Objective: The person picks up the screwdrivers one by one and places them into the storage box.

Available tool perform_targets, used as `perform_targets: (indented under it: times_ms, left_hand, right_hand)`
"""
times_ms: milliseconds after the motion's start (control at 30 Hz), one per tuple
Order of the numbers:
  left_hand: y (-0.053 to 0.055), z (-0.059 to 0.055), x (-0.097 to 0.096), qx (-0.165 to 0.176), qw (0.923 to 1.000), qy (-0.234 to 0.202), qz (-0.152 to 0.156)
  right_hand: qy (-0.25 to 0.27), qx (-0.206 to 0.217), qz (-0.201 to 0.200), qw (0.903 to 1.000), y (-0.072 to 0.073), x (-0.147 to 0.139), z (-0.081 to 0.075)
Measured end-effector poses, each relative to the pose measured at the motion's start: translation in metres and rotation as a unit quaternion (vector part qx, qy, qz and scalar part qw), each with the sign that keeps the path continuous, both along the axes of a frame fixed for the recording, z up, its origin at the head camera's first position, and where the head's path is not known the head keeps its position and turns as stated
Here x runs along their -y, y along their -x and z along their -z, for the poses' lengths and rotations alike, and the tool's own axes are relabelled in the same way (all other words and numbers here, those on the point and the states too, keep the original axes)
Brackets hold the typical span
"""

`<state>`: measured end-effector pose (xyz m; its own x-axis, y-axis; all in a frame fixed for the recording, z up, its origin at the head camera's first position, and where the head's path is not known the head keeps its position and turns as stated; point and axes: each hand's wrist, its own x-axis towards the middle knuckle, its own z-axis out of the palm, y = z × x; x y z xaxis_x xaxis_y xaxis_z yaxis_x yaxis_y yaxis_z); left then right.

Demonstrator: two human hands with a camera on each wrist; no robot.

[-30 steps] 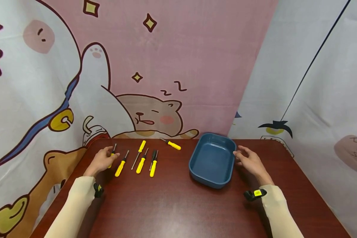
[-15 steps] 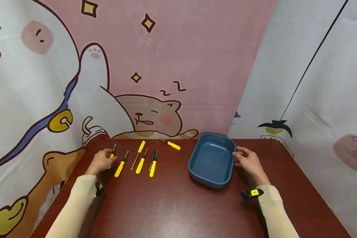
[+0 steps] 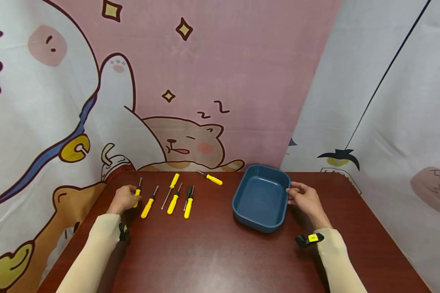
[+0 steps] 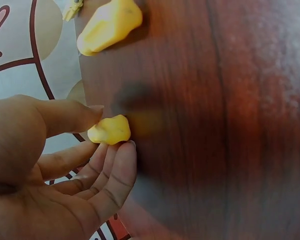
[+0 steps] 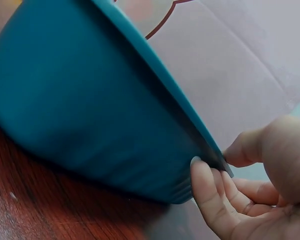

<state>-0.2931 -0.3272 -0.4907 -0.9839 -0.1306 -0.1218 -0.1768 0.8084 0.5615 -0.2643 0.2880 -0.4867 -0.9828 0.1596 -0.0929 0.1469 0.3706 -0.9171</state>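
Observation:
At the left end of the table my left hand (image 3: 124, 198) pinches a yellow-handled screwdriver (image 3: 137, 198), whose shaft points away from me. In the left wrist view, thumb and fingertips press on either side of its yellow handle (image 4: 111, 131). My right hand (image 3: 306, 201) grips the right rim of a deep blue plastic bin (image 3: 238, 191). Seen from the right wrist, the thumb lies over the rim and the fingers curl beneath it against the bin's outer wall (image 5: 90, 100). Nothing lies inside the bin.
Between hand and bin lie more yellow-handled screwdrivers: one close by (image 3: 148, 207), another (image 3: 173, 204), a reversed one (image 3: 174, 181), one (image 3: 188, 208) beside a black-handled screwdriver (image 3: 189, 190), and one (image 3: 214, 179) near the back edge. A printed cloth (image 3: 260, 81) hangs behind the table (image 3: 212, 252).
My left hand has come down and its fingers have closed on the leftmost screwdriver's handle. The right hand has moved slightly left and taken hold of the bin's rim.

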Motion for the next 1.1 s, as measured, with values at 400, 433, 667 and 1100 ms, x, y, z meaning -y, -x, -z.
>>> perform_targets:
  times_ms: [400, 433, 667, 1100]
  left_hand:
    - [0.0016, -0.0027, -0.0016, 0.019, 0.9995, -0.019, -0.017]
    - [0.0018, -0.0028, -0.0015, 0.020, 0.9994, -0.021, -0.017]
    - [0.0047, -0.0033, -0.0022, 0.025, 0.9994, -0.020, -0.015]
    - [0.0046, -0.0087, -0.0054, 0.023, 0.9997, -0.002, -0.010]
  right_hand:
    - [0.039, 0.007, 0.013, 0.9991, -0.0002, 0.0020, 0.0004]
    - [0.041, 0.008, 0.013, 0.9990, -0.0003, 0.0019, 0.0006]
    - [0.052, 0.006, 0.008, 0.9986, 0.0005, 0.0001, 0.0016]
    - [0.064, 0.010, 0.002, 0.9979, -0.0008, -0.0003, -0.0005]
